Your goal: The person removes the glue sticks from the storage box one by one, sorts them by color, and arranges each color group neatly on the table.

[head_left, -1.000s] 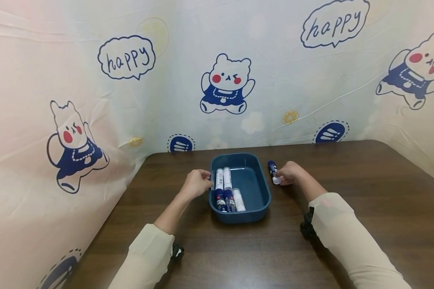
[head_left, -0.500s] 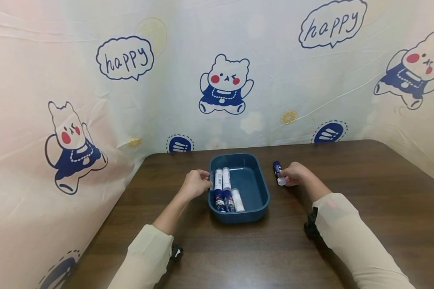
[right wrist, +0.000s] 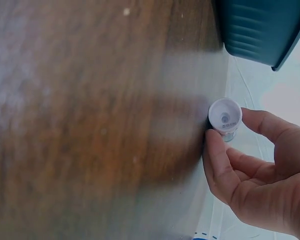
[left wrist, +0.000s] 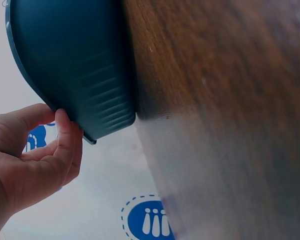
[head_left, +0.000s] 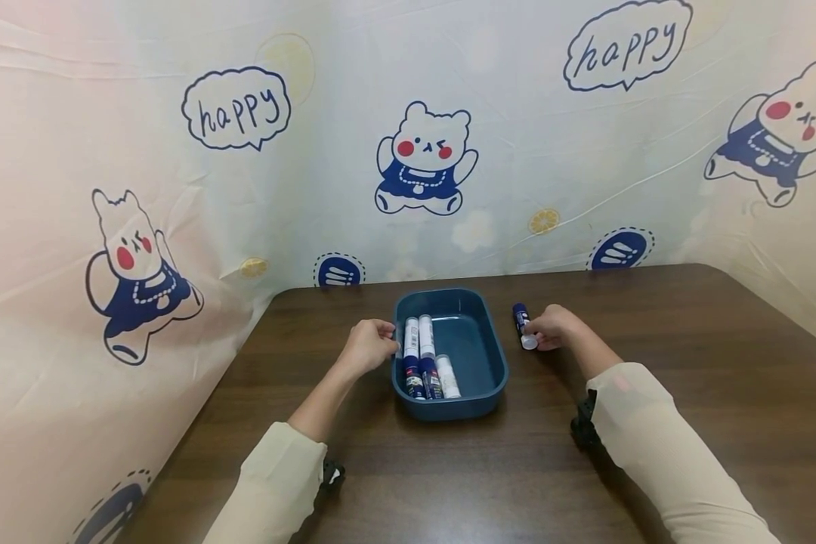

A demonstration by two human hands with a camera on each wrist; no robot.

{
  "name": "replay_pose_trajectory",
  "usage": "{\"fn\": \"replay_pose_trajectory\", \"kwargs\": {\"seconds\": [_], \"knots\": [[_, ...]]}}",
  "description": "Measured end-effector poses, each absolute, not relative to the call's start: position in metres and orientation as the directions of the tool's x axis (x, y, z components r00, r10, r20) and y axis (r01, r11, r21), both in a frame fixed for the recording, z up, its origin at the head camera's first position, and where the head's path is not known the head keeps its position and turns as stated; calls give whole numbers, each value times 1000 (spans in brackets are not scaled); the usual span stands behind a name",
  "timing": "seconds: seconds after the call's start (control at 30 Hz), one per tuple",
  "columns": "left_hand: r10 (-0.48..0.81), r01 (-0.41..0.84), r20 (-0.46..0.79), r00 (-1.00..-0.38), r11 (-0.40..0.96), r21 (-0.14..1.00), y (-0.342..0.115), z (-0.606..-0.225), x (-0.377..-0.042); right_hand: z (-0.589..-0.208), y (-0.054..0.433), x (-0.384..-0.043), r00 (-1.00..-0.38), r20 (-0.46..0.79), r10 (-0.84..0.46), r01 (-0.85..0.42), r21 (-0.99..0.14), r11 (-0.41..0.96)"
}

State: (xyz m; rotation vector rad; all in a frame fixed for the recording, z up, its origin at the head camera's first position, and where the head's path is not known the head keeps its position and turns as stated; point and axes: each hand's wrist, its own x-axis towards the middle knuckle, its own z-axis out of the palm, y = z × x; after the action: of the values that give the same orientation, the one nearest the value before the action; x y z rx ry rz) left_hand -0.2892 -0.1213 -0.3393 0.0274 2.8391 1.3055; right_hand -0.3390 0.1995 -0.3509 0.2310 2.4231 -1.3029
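A blue glue stick [head_left: 520,320] with a pale round base lies on the table to the right of a dark teal plastic bin [head_left: 476,408]. My right hand [head_left: 551,326] has it between thumb and fingers near the base. From the right wrist, the round white end [right wrist: 225,116] of the stick faces the camera, with fingertips on two sides. My left hand [head_left: 369,346] pinches the bin's left rim, thumb and fingers at the lip [left wrist: 52,107]. Inside the bin, several white and blue glue sticks [head_left: 427,378] lie along its left side.
The brown wooden table [head_left: 408,468] carries the bin near its back edge. Behind it hangs a pale curtain [head_left: 503,151] printed with bears and the word "happy". Dark wrist cameras [head_left: 585,423] sit under both sleeves.
My right hand shifted a little to the right with the glue stick, away from the bin, then stayed there. My left hand has kept its place on the rim.
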Motion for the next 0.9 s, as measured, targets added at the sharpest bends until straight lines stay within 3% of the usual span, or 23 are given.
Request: {"fn": "replay_pose_trajectory", "kwargs": {"seconds": [0.47, 0.7, 0.9], "knots": [[20, 1, -15, -1000, 649, 761, -122, -340, -289, -351, 200, -341, -929, -368, -22, 290, -767, 573], [19, -3, -19, -1000, 646, 763, -121, -339, -290, -347, 202, -344, -993, -95, 70, 116, -656, 746], [24, 5, -14, -1000, 649, 761, -122, -339, -290, -340, 193, -342, -996, 2, 92, 66, -678, 733]]}}
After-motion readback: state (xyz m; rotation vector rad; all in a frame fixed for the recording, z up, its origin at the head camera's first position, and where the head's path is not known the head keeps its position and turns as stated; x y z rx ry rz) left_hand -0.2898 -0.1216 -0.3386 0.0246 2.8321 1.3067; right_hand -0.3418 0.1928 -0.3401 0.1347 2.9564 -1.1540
